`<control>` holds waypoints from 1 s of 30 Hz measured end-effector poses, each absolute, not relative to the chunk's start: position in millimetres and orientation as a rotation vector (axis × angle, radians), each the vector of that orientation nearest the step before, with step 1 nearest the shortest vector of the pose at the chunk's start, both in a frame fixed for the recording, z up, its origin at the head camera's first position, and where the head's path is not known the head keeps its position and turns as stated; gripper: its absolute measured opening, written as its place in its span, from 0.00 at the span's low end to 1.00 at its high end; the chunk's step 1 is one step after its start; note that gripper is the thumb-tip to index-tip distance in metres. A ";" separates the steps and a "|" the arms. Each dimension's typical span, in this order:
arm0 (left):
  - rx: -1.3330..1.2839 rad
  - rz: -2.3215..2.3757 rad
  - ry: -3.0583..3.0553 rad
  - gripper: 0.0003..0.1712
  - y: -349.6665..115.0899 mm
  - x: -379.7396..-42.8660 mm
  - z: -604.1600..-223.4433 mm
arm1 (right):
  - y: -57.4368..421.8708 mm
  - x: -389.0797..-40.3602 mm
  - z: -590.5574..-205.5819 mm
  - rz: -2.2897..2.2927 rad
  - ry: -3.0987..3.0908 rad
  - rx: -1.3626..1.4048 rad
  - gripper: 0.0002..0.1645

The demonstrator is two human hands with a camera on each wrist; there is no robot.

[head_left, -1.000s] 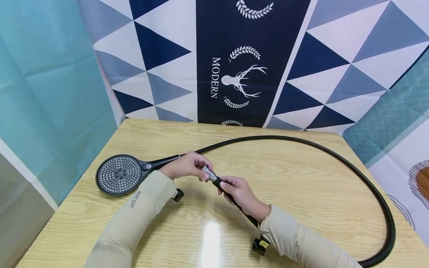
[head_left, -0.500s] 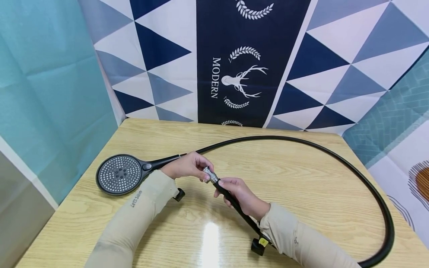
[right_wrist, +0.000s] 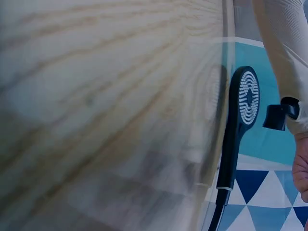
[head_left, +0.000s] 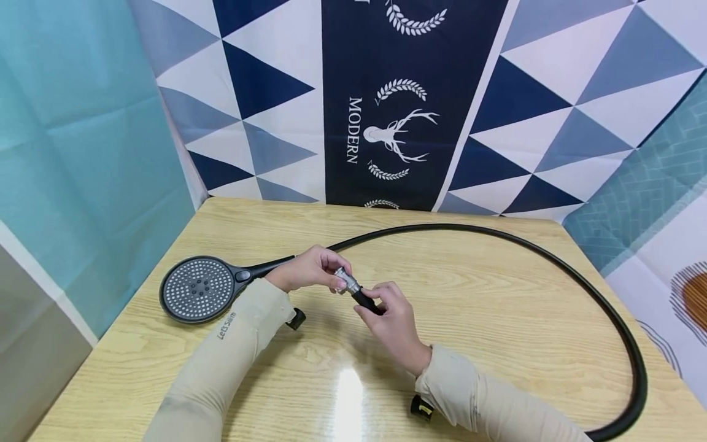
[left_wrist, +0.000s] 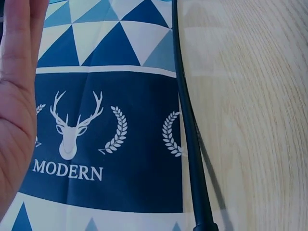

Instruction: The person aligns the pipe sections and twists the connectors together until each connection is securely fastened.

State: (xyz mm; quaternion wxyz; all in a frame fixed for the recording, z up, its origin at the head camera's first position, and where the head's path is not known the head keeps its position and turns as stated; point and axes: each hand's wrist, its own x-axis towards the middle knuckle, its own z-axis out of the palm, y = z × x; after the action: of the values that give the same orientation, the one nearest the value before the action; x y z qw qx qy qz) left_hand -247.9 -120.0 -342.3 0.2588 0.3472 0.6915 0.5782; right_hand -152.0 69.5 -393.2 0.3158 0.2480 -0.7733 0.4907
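Note:
My left hand (head_left: 310,270) pinches a silver metal connector (head_left: 350,281) between thumb and fingers, at the end of a shower hose. Just below the connector, my right hand (head_left: 394,322) holds the black end of the hose (head_left: 367,301) with thumb and fingertips. Left of both hands a black handheld shower head (head_left: 199,288) lies on the table, its grey nozzle face up. The left hand and sleeve overlap part of its handle in the head view. In the right wrist view the shower head (right_wrist: 249,98) appears beyond the table edge, with the left hand (right_wrist: 301,166) beside it.
The long black hose (head_left: 544,253) runs from the shower head handle in a wide loop around the right side of the wooden table (head_left: 469,282). Patterned cloth (head_left: 409,123) hangs behind. A small black wrist mount (head_left: 296,319) sits under the left wrist, another (head_left: 422,407) under the right.
My right hand has changed its hold: it has turned more upright, with fingers now reaching over the hose end. The hose stretch below it has gone from sight. The left hand keeps its pinch.

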 end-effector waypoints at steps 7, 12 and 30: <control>0.948 1.571 1.889 0.09 -121.5 -244.8 -341.6 | 68.1 -153.1 -395.2 1.307 -1.994 0.660 0.19; 0.953 1.570 1.886 0.09 -120.2 -244.0 -342.6 | 69.5 -149.6 -392.5 1.313 -2.003 0.634 0.20; 1.010 1.538 1.892 0.09 -121.8 -244.7 -336.4 | 72.4 -147.3 -377.6 1.605 -2.203 0.477 0.16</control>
State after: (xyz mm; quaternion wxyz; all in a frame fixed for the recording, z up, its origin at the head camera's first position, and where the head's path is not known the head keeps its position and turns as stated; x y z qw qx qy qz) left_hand -244.7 -121.8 -336.4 0.2484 0.3707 0.6945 0.5644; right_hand -147.3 72.4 -377.6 0.1862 0.1694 -0.7821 0.5700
